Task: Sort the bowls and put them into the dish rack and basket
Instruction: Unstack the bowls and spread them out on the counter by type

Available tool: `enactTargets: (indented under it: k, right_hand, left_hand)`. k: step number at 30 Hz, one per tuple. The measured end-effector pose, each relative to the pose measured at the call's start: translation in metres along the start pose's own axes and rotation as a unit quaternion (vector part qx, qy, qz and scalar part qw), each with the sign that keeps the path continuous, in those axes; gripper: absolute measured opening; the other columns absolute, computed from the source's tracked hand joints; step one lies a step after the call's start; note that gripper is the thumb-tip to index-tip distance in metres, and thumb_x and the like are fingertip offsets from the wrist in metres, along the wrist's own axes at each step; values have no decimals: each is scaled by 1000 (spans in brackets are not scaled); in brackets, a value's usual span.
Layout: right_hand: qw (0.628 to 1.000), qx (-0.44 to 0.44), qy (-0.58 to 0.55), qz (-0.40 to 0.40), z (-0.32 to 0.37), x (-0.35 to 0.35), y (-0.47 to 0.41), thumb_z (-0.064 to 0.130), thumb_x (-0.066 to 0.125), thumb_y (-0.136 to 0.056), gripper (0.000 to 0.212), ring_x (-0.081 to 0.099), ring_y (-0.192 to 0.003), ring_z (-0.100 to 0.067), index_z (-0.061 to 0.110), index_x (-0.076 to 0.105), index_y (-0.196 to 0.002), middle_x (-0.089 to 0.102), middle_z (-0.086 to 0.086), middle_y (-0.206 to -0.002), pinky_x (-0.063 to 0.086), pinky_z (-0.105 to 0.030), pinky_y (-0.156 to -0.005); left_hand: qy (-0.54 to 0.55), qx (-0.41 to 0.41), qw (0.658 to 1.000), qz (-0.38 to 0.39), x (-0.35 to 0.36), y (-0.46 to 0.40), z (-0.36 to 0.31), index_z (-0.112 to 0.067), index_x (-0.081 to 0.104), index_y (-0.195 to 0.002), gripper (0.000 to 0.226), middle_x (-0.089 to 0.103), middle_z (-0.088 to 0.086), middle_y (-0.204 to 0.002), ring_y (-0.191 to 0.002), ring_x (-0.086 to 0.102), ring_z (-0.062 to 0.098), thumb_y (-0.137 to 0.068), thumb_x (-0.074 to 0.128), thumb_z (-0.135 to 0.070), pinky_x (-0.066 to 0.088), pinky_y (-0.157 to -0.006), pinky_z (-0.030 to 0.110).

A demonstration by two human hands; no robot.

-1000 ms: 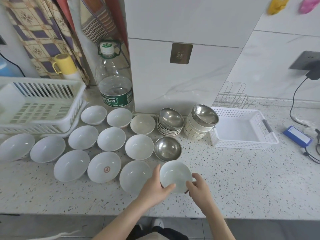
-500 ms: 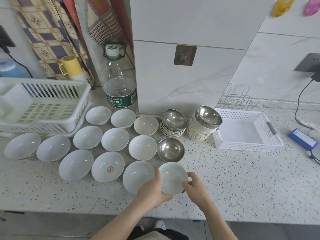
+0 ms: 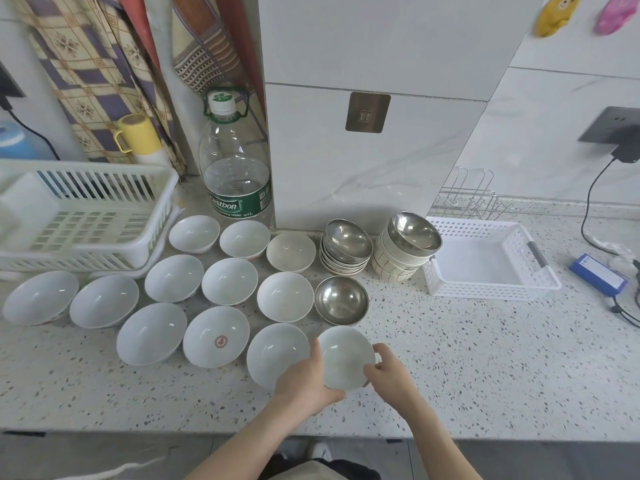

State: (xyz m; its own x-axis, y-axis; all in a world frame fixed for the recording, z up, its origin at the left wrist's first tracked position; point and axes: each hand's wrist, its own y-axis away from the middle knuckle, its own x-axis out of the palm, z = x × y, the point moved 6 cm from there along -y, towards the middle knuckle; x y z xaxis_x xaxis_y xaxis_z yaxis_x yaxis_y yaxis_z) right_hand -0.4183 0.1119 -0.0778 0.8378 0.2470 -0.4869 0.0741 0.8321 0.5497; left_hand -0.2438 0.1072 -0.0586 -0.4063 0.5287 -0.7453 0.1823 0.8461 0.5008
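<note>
Speckled desk [image 3: 485, 358]: both hands, left hand [image 3: 304, 382] and right hand [image 3: 388, 372], hold a white bowl [image 3: 344, 358]; tilting risks clinking neighbouring bowl [image 3: 273, 351].

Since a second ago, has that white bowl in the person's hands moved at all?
Barely. The white bowl sits just in front of the lone steel bowl, as before, between both hands.

Counter layout from my headset feed.
I see the white slatted plastic dish rack [image 3: 86, 216] far left, white perforated plastic basket [image 3: 485, 261] right, open white ceramic bowls [image 3: 228, 280] spread between them.
</note>
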Motion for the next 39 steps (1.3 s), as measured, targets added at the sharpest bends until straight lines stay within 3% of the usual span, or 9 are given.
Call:
enactTargets:
  k: [3, 9, 14, 19, 21, 25, 28, 34, 39]
  right_hand:
    - [1000, 0, -2, -3, -1, 0, 1, 17, 47, -91, 37, 49, -46, 3, 23, 44, -127, 68, -3, -82, 38, -18, -47]
    - [999, 12, -11, -37, 1, -16, 4, 39, 51, -94, 53, 64, -81, -7, 24, 36, -142, 73, -3, -80, 41, -22, -59]
    - [994, -2, -32, -106, 21, -44, 0, 39, 51, -94, 50, 64, -78, -11, 23, 40, -141, 71, -3, -77, 42, -23, -55]
    - [990, -13, -63, -123, 41, -60, -10, 31, 51, -94, 45, 59, -65, -12, 25, 43, -138, 71, -1, -74, 44, -23, -53]
    - [990, -13, -71, -119, 47, -63, -16, 29, 50, -94, 43, 57, -63, -14, 27, 44, -136, 71, 0, -76, 45, -22, -53]
    - [990, -19, -82, -110, 55, -65, -26, 28, 51, -93, 40, 53, -58, -12, 27, 47, -133, 72, 0, -77, 45, -22, -52]
    - [991, -19, -89, -99, 57, -65, -34, 26, 50, -93, 40, 53, -58, -10, 27, 47, -133, 72, 0, -77, 46, -22, -54]
    - [990, -9, -113, -85, 57, -72, -51, 25, 51, -95, 37, 49, -56, -10, 26, 48, -132, 70, 0, -76, 44, -19, -52]
    - [986, 9, -144, -79, 57, -77, -65, 24, 51, -93, 35, 41, -51, -10, 28, 50, -128, 68, 2, -73, 38, -18, -43]
  left_hand:
    - [-25, 3, 1000, -7, -2, 0, 1, -19, 12, -148, 96, 63, -1, -97, -75, 58, 18, -78, 70, -51, 44, -56, 29]
    - [25, 0, 1000, 11, -14, -2, 8, -23, 19, -146, 87, 68, -2, -98, -67, 72, 16, -80, 65, -55, 58, -60, 33]
    - [112, -11, 992, -59, -53, -21, 6, -22, 28, -152, 81, 69, 4, -118, -106, 66, 19, -88, 48, -66, 51, -86, 34]
    - [225, -34, 969, -94, -88, -63, -3, -23, 40, -144, 70, 74, 5, -104, -108, 64, 22, -89, 44, -65, 49, -98, 43]
    - [282, -36, 953, -104, -99, -81, -8, -20, 39, -147, 71, 75, 4, -99, -99, 65, 13, -90, 46, -63, 47, -94, 37]
    - [355, -36, 926, -121, -119, -112, -23, -17, 34, -150, 78, 73, -4, -72, -57, 61, -5, -88, 52, -61, 42, -64, 27]
    - [368, -41, 921, -123, -128, -135, -31, -21, 32, -150, 84, 72, -6, -59, -62, 64, 4, -82, 55, -63, 45, -64, 30]
    - [348, -43, 927, -136, -131, -160, -36, -23, 46, -138, 60, 72, -9, -55, -69, 71, 12, -86, 58, -49, 52, -68, 33]
    - [374, -31, 916, -142, -135, -160, -44, -31, 51, -125, 36, 73, -4, -65, -39, 59, 1, -90, 59, -27, 39, -45, 22]
